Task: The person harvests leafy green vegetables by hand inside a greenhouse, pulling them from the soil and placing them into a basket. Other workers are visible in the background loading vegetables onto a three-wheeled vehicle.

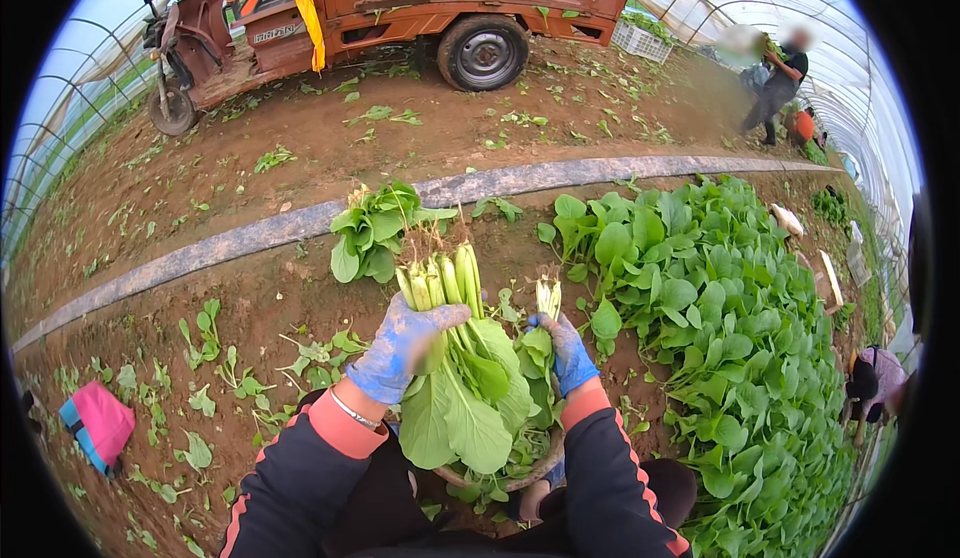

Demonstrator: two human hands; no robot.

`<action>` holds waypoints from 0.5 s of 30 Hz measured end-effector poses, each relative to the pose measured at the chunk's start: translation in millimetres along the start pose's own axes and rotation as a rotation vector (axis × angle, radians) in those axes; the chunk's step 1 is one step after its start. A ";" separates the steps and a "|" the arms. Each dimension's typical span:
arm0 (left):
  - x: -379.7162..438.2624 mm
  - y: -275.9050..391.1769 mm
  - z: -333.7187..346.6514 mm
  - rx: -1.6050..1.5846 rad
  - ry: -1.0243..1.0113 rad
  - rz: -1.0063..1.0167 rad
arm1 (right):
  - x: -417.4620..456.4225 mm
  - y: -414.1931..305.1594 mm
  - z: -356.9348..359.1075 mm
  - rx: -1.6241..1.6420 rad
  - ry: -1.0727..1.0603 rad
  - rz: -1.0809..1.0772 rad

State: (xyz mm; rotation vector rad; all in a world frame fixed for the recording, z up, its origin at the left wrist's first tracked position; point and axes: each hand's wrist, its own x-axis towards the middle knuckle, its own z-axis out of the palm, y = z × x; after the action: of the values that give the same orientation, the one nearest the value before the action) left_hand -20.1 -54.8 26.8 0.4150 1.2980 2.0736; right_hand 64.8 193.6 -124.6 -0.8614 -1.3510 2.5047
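A large bunch of leafy greens point(469, 385) is gripped by its pale stalks in my left hand point(401, 344), roots up and broad leaves hanging down. My right hand point(566, 351) holds a smaller bunch of greens point(536, 348), its whitish stem ends also pointing up. Both hands wear blue gloves soiled with earth. Below the bunches, between my knees, a round basket point(544, 468) shows its rim, with loose leaves in it; the hanging leaves hide much of it. Beyond my left hand another bundle of greens point(375, 231) lies on the soil, roots facing away.
Growing greens point(697, 318) fill the bed at right. A dark strip point(262, 243) crosses the soil ahead, with an orange cargo tricycle point(480, 2) and white crate point(641, 40) beyond. Left lies a pink and blue item point(101, 423). People point(780, 85) work at far right and right edge.
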 end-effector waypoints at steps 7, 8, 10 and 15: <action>8.5 -7.2 3.6 0.202 0.209 0.182 | -86.0 -118.8 82.4 -0.301 -0.314 -0.364; 7.5 -8.8 1.8 0.208 0.222 0.192 | -100.3 -123.3 90.5 -0.249 -0.362 -0.342; 7.2 -7.0 -1.4 0.267 0.262 0.156 | -108.3 -121.8 86.3 -0.040 -0.515 -0.309; 18.7 -20.1 -3.8 0.180 0.184 0.219 | -18.1 -23.5 -41.7 -0.414 -0.048 -0.039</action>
State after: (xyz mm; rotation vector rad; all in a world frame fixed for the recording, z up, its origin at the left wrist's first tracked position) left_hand -28.9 -38.9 6.0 0.4724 1.6185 2.2253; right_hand 100.2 229.6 -115.9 -0.8365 -1.9221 2.2634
